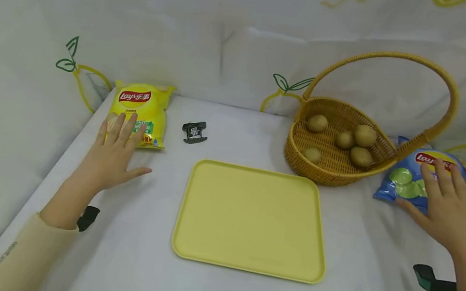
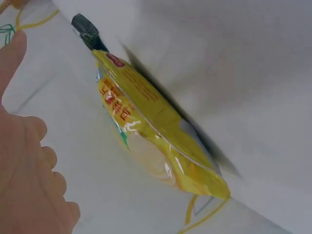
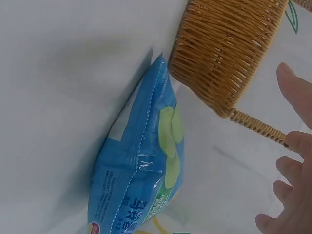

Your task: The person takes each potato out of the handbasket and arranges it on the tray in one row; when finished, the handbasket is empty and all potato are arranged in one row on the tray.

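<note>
The left hand (image 1: 109, 162) is hiding part of the yellow bag (image 1: 150, 106), the right hand (image 1: 452, 211) part of the blue bag (image 1: 405, 179) — and the right wrist view is cutting off that bag below, the basket (image 3: 222, 53) above. The black item (image 1: 194, 132) is bearing print too small to read.

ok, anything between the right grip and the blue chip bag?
Nothing visible: the right wrist view shows only open space between the right grip and the blue chip bag. The basket sits beside the bag, and its handle overlaps part of the bag in the head view.
</note>
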The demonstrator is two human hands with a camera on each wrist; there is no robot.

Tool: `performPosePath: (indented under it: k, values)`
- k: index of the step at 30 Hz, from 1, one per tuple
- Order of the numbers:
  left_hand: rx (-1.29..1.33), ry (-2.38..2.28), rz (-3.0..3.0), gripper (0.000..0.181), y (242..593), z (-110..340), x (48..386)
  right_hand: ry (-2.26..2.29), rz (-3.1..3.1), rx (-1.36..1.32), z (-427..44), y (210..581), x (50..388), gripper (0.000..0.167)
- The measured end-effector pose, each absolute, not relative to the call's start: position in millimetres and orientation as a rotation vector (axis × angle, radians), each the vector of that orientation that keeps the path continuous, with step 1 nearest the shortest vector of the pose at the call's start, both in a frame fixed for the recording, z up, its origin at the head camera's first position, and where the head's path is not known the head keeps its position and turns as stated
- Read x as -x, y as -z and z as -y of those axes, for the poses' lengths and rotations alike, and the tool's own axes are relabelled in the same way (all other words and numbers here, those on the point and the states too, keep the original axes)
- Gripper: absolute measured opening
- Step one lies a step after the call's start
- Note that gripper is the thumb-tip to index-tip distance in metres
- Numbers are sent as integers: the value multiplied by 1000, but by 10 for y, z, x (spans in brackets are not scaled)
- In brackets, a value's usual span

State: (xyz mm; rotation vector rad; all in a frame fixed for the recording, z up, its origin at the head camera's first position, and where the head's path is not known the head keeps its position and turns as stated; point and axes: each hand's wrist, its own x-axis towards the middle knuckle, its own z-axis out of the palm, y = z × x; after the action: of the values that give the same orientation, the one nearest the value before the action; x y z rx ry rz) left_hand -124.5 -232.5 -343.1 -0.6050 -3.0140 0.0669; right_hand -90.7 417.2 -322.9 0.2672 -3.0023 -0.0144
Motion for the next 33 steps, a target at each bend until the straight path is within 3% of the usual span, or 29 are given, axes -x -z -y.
performPosePath:
  k: [5,12,21,33]
  values:
    - [584,1,3043,96,3546,2116,1077,-100,2849,-400,-4071,3202,1019,86]
    - [649,198,3146,95,3755,1694,775,-495,2605,-649,-3579,3260,1315,72]
    - [780,420,3257,93,3904,1509,722,-686,2791,-734,-3092,3315,1674,43]
    - [834,423,3296,83,3903,1557,713,-745,3199,-734,-2785,3380,2089,44]
